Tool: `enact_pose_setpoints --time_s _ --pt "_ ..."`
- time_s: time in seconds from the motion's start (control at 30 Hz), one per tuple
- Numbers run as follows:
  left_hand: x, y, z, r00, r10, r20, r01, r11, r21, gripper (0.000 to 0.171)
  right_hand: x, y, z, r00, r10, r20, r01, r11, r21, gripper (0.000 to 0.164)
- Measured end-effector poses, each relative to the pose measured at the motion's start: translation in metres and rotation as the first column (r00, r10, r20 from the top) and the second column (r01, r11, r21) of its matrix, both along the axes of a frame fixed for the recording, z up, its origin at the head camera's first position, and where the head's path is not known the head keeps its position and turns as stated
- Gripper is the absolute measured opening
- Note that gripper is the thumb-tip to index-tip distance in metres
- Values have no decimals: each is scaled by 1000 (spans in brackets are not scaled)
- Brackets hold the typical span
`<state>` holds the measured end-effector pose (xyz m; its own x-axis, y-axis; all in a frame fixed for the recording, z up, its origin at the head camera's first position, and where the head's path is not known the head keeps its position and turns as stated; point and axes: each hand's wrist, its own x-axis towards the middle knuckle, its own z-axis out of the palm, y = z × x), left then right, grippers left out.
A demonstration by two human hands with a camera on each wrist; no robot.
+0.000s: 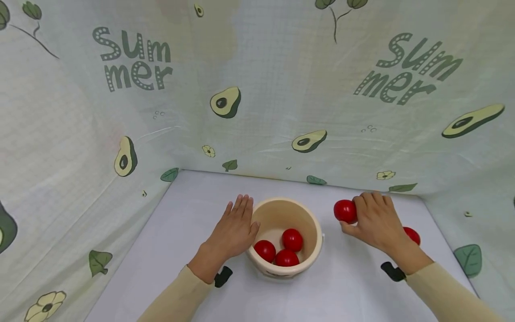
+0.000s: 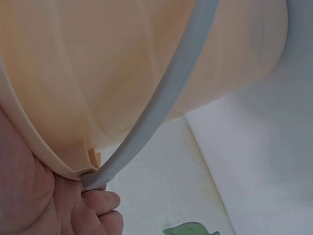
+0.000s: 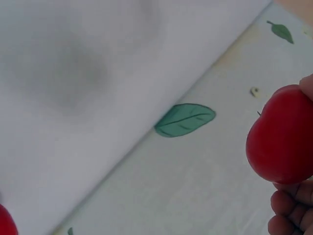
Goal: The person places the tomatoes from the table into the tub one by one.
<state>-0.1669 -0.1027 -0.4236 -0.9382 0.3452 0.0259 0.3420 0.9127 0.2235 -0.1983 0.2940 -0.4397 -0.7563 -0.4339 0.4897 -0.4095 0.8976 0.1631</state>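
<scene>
Head view: right hand (image 1: 375, 220) grips red fruit (image 1: 344, 211).

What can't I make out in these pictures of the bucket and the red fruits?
Head view: the loose red fruit, partly hidden by the wrist of the right hand.
Left wrist view: the inside of the bucket, hidden by its wall; the handle, cut off by the top edge.
Right wrist view: the held red fruit, cut off by the right edge.

The bucket (image 1: 280, 214) on the worktop (image 1: 197, 201) contains three apples (image 1: 292, 240); two more apples (image 1: 344, 211) are right of it, a cloth (image 1: 269, 58) behind.
</scene>
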Motion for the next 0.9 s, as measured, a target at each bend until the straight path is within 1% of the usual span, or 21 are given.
enact_pose_setpoints --time_s 0.13,0.23,0.3,0.37,0.47,0.6,0.77,0.9 --pt "-1 1 0 1000 -1 -9 1 1000 -13 72 0 -18 25 998 43 -52 -45 998 -35 67" --pt "-1 1 0 1000 -3 -14 3 1000 -11 71 1 -37 42 995 71 -72 -77 994 -81 68" --pt "0 1 -1 1000 -4 -17 4 1000 -7 71 2 -52 49 992 93 -81 -102 989 -109 68" --pt "0 1 0 1000 -5 -18 5 1000 -5 71 3 -67 53 989 121 -85 -131 983 -129 69" --pt "0 0 0 1000 -4 -18 4 1000 1 70 3 -89 53 983 162 -82 -172 975 -141 67" --pt "-1 1 0 1000 -3 -12 3 1000 8 71 4 -114 44 977 211 -38 -214 965 -152 61" --pt "0 1 0 1000 2 -12 -2 1000 7 71 5 -138 28 972 227 59 -219 969 -115 59" --pt "0 1 0 1000 4 -14 -4 1000 5 71 6 -148 17 971 219 101 -211 974 -85 61"
